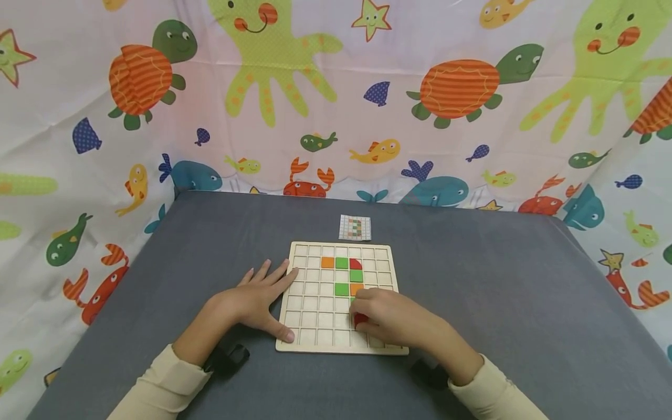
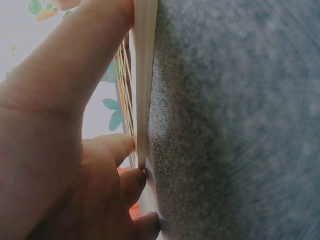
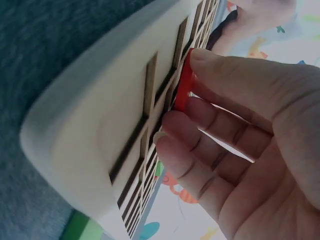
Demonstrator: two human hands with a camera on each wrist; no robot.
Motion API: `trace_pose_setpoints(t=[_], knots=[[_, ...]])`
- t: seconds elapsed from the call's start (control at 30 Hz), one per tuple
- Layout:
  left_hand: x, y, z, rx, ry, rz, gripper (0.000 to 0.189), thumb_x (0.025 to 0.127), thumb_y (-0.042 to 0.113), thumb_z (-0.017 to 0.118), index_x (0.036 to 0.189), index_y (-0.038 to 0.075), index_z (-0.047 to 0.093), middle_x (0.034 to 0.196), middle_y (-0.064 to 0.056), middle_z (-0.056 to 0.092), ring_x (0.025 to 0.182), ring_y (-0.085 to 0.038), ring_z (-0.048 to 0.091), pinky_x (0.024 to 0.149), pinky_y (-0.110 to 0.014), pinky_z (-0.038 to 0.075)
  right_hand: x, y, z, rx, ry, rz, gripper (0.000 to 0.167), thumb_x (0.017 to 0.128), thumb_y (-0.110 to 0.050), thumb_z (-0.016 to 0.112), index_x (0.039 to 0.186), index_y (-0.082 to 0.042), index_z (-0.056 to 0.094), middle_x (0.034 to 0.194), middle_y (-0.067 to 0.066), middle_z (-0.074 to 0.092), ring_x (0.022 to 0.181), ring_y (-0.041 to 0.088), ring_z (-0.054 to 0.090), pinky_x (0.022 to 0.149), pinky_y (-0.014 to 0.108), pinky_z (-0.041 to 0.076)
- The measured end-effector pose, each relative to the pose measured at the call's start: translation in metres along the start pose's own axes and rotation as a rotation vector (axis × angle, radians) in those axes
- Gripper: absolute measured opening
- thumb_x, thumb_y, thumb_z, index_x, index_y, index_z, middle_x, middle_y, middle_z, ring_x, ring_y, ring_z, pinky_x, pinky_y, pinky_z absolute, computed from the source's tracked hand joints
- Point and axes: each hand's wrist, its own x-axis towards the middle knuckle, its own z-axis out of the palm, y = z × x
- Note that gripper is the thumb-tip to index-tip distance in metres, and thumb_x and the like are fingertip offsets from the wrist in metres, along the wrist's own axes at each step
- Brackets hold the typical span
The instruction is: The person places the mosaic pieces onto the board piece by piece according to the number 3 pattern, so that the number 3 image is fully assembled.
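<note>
A pale wooden grid board lies on the grey table. My left hand is spread at its left side, thumb and forefinger over the edge. Over the board's lower right part, my right hand pinches a red tile between thumb and fingers, close over the grid squares. Several tiles sit in the grid: an orange tile, a green tile and a rounded red tile in one row. Below them are more green tiles and another orange tile, with one green tile partly hidden by the right hand.
A small card with a coloured grid pattern lies just behind the board. In the right wrist view a green piece shows beyond the board's edge. A curtain printed with sea animals stands round the table's back and sides.
</note>
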Motion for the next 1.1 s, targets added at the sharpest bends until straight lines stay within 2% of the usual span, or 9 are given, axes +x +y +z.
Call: trace_pose_setpoints(t=[0.23,0.37,0.5,0.77,0.9,1.1], knots=[[0.006,-0.008,0.007,0.026,0.004,-0.032,0.137,0.058,0.083,0.076,0.163,0.027,0.008,0.168,-0.001,-0.003,0.151,-0.034,-0.011,0.117,-0.059,-0.004,0.003,-0.001,0.003,-0.026,0.023,-0.011,0.007,0.088,-0.010,0.077,0.091,-0.014,0.073,0.080,-0.009,0.051,0.072,0.006,0.047,0.068,0.020,0.044],[0.007,-0.011,0.010,0.012,0.013,-0.021,0.140,0.054,0.085,0.075,0.163,0.027,0.010,0.168,-0.002,-0.001,0.151,-0.035,-0.010,0.117,-0.060,-0.004,0.004,-0.002,0.005,-0.020,0.033,-0.006,0.007,0.088,-0.009,0.077,0.089,-0.014,0.072,0.078,-0.010,0.051,0.071,0.006,0.047,0.067,0.021,0.044],[0.007,-0.011,0.010,0.026,0.006,-0.026,0.139,0.054,0.085,0.075,0.163,0.027,0.009,0.168,0.000,-0.002,0.151,-0.034,-0.010,0.117,-0.059,-0.004,0.003,-0.003,0.007,-0.029,0.051,-0.034,0.009,0.087,-0.007,0.077,0.086,-0.014,0.072,0.078,-0.009,0.053,0.071,0.005,0.049,0.068,0.021,0.046],[0.000,-0.003,0.002,-0.009,0.004,0.019,0.136,0.060,0.079,0.078,0.163,0.016,0.015,0.168,-0.013,0.004,0.150,-0.044,-0.007,0.114,-0.066,-0.002,-0.010,0.007,-0.008,0.065,0.067,-0.038,0.021,0.089,0.004,0.069,0.103,-0.011,0.076,0.095,-0.004,0.071,0.086,0.008,0.061,0.079,0.026,0.053],[0.002,-0.005,0.006,0.002,-0.002,0.009,0.138,0.058,0.084,0.074,0.163,0.020,0.013,0.168,-0.009,0.002,0.150,-0.041,-0.009,0.115,-0.064,-0.003,-0.024,0.017,-0.019,0.065,0.042,0.053,0.022,0.090,0.005,0.069,0.104,-0.009,0.077,0.101,-0.001,0.072,0.092,0.011,0.065,0.081,0.029,0.055],[0.012,-0.012,0.012,0.029,0.013,-0.017,0.140,0.054,0.087,0.072,0.163,0.025,0.010,0.168,-0.002,-0.001,0.151,-0.036,-0.011,0.116,-0.061,-0.003,-0.051,0.029,-0.036,0.057,-0.054,0.242,0.018,0.085,-0.006,0.080,0.102,-0.012,0.076,0.098,-0.004,0.068,0.086,0.012,0.061,0.076,0.033,0.055]])
